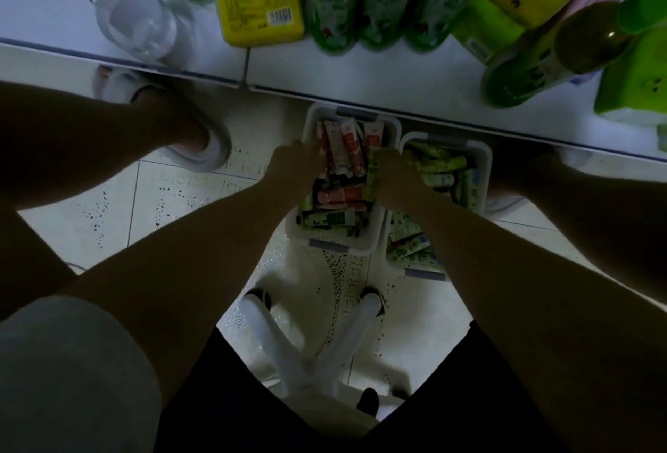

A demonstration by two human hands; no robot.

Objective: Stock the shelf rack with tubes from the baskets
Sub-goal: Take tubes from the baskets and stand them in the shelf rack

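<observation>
Head view has us reaching down with both arms into the white rectangular plastic basket [375, 232] on the pale tiled floor, just below the front edge of the white shelf rack [361, 88]. Our left hand [294, 163] curls over red-and-white squeeze tubes [348, 149] standing at the end of that basket nearest the rack, gripping them as far as we can judge in the dim light. Our right hand [391, 173] closes around green tubes [436, 163] at the basket's right wall, beside a second white basket [483, 163] of the same green stock. We judge the tubes light, soft-walled and slick, likely to slide out of a loose bunch; taking a few together around their stiffer middles, caps aligned, should serve best.
</observation>
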